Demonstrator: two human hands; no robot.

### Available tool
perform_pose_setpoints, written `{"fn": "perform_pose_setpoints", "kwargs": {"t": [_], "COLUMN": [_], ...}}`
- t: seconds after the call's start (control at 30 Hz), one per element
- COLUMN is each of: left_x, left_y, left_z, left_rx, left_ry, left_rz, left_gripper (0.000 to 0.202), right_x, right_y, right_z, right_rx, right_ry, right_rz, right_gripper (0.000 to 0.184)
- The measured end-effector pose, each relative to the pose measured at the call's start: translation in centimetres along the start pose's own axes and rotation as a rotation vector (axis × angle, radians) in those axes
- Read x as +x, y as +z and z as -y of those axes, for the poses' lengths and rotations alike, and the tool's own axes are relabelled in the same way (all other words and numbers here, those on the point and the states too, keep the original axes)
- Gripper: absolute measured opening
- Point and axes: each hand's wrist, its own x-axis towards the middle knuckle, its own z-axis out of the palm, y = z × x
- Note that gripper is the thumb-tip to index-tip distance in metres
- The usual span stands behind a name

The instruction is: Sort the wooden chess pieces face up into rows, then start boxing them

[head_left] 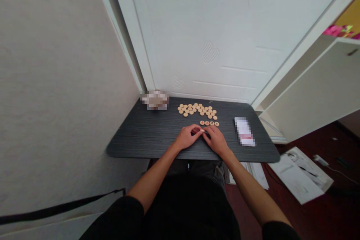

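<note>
My left hand (186, 137) and my right hand (216, 139) meet over the near part of the dark table. Between their fingertips is a small round wooden xiangqi piece (202, 130), pinched from both sides; its face is too small to read. Just beyond the fingers, a short row of xiangqi pieces (207, 123) lies with marked faces up, red marks on the left ones and dark marks on the right ones. Farther back, a loose spread of plain-looking round pieces (191, 112) shows no marks that I can make out.
The dark wood-grain table (135, 138) stands against a white panel door (180, 37). A blurred item (155, 100) lies at its back left corner, and a blurred white packet (244, 132) at the right. Papers (302, 174) and a power strip (320, 160) are on the floor.
</note>
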Motion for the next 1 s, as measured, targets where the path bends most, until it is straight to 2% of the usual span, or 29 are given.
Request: {"fn": "perform_pose_setpoints", "kwargs": {"t": [0.47,1.0], "left_x": [0.08,0.01], "left_y": [0.05,-0.06], "left_z": [0.01,-0.28], "left_rx": [-0.030,-0.049], "left_ry": [0.006,-0.003], "left_rz": [0.001,-0.005], "left_gripper": [0.024,0.025], "right_x": [-0.19,-0.07], "right_y": [0.17,0.00], "right_z": [-0.12,0.08], "right_rx": [0.004,0.002], "right_ry": [0.022,0.052], "right_rz": [0.002,0.010], "right_gripper": [0.017,0.025]}}
